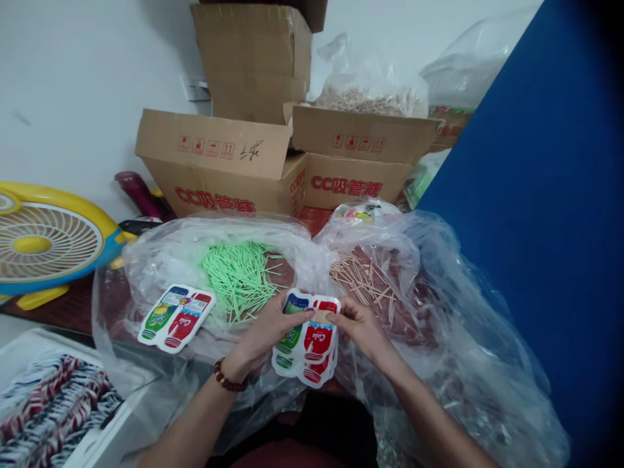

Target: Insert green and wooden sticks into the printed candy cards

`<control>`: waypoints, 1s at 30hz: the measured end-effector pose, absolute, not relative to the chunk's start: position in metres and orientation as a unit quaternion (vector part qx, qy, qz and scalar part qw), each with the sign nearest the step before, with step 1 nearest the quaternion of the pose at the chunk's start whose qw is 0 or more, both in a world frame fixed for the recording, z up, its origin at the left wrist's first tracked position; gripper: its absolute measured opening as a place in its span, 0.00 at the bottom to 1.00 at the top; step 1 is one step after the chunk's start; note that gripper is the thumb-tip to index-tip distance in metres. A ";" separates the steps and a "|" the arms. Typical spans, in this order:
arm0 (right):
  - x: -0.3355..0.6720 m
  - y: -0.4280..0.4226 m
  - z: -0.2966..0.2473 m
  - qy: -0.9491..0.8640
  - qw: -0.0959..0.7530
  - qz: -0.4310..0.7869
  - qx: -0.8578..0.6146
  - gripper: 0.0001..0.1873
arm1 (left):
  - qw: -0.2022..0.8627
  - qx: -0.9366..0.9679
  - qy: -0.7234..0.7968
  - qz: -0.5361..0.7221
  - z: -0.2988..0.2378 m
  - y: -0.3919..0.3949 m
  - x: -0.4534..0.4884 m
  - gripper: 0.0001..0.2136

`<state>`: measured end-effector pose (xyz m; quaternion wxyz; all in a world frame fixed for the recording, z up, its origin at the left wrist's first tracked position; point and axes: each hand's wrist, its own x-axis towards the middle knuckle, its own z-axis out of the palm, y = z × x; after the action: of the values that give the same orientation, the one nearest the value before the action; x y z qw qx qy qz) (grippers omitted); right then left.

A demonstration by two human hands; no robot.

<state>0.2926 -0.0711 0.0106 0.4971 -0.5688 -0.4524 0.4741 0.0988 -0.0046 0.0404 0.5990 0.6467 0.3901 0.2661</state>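
Observation:
My left hand [270, 325] holds a small stack of bottle-shaped printed packets [308, 341], green and red, with fingers wrapped behind and thumb on top. My right hand [358, 324] pinches the top edge of the front packet, where a pale stick-like piece shows between the fingers. A beaded bracelet [228, 378] sits on my left wrist. One more packet pair [176, 317] lies flat on the plastic to the left. Behind the hands lie a heap of green sticks [238, 276] and a heap of tan wooden sticks [363, 279], each in an open clear plastic bag.
Cardboard boxes [219, 162] with red print stand stacked at the back against the white wall. A yellow and blue fan [43, 244] sits at left. A blue panel [536, 214] walls the right side. A tray of red, white and black striped items [53, 403] is at lower left.

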 end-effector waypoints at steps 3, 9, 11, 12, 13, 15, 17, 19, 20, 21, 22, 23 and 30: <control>0.293 -0.072 -0.013 -0.486 0.426 0.405 -0.647 0.12 | 0.470 0.719 0.423 0.288 0.011 -0.003 0.081 0.25; 0.301 -0.078 -0.011 -0.579 0.247 0.238 -0.740 0.12 | 0.314 0.821 0.389 0.277 -0.032 -0.012 0.068 0.25; 0.297 -0.074 0.004 -0.601 0.235 0.192 -0.739 0.15 | 0.302 0.816 0.399 0.289 -0.031 -0.018 0.068 0.26; 0.293 -0.069 0.013 -0.617 0.237 0.177 -0.729 0.14 | 0.300 0.809 0.409 0.296 -0.029 -0.020 0.066 0.26; 0.287 -0.062 0.020 -0.638 0.243 0.169 -0.711 0.11 | 0.297 0.801 0.421 0.305 -0.026 -0.022 0.063 0.26; 0.269 -0.041 0.032 -0.692 0.252 0.161 -0.657 0.09 | 0.277 0.784 0.451 0.324 -0.022 -0.020 0.048 0.24; 0.248 -0.013 0.037 -0.739 0.237 0.147 -0.613 0.09 | 0.220 0.767 0.490 0.350 -0.020 -0.010 0.019 0.21; 0.226 0.017 0.034 -0.781 0.176 0.139 -0.582 0.08 | 0.149 0.747 0.531 0.371 -0.022 0.005 -0.021 0.17; 0.216 0.031 0.031 -0.799 0.126 0.127 -0.574 0.08 | 0.115 0.740 0.548 0.372 -0.024 0.014 -0.044 0.15; 0.207 0.043 0.027 -0.819 0.079 0.110 -0.557 0.08 | 0.080 0.737 0.567 0.359 -0.027 0.022 -0.068 0.15; 0.199 0.053 0.023 -0.834 0.041 0.090 -0.542 0.08 | 0.050 0.732 0.590 0.338 -0.030 0.030 -0.090 0.15; 0.192 0.060 0.018 -0.843 0.013 0.073 -0.533 0.10 | 0.026 0.727 0.610 0.315 -0.034 0.036 -0.110 0.16; 0.165 0.077 0.001 -0.868 -0.025 0.031 -0.494 0.23 | -0.011 0.710 0.669 0.219 -0.061 0.050 -0.168 0.22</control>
<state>0.1652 0.0769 0.0015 -0.0246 -0.4945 -0.8683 0.0308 -0.1678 0.0501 -0.0611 -0.0109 0.7099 0.6694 0.2189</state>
